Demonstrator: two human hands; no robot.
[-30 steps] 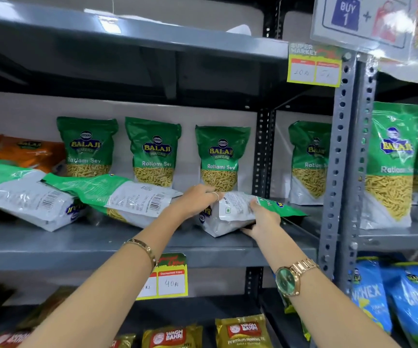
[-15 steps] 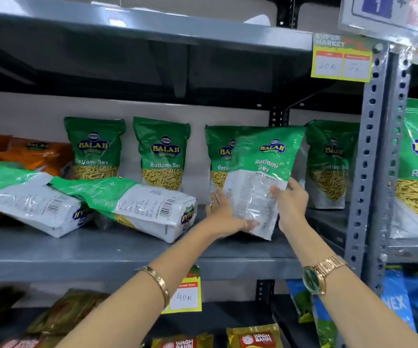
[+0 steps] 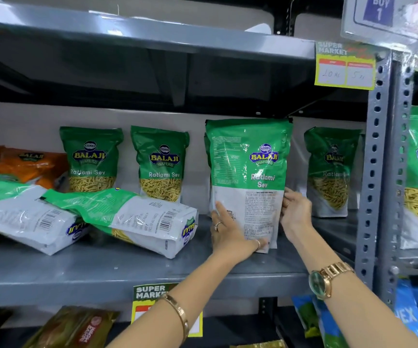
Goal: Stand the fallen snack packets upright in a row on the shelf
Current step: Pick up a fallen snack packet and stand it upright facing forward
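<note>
Two hands' fingers [image 3: 220, 209] clamped on upright sev packet [image 3: 249, 172] on shelf [image 3: 117, 270], two fallen packets [image 3: 137, 217] alongside.

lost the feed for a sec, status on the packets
Left hand and right hand hold one green packet upright on shelf. Two fallen packets lie left.

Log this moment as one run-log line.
left hand: on held packet | right hand: on its edge | packet: upright on shelf | fallen packets: two left

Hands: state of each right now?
Left hand: holding the upright green packet at its lower left.
Right hand: holding the same packet's right edge.
</note>
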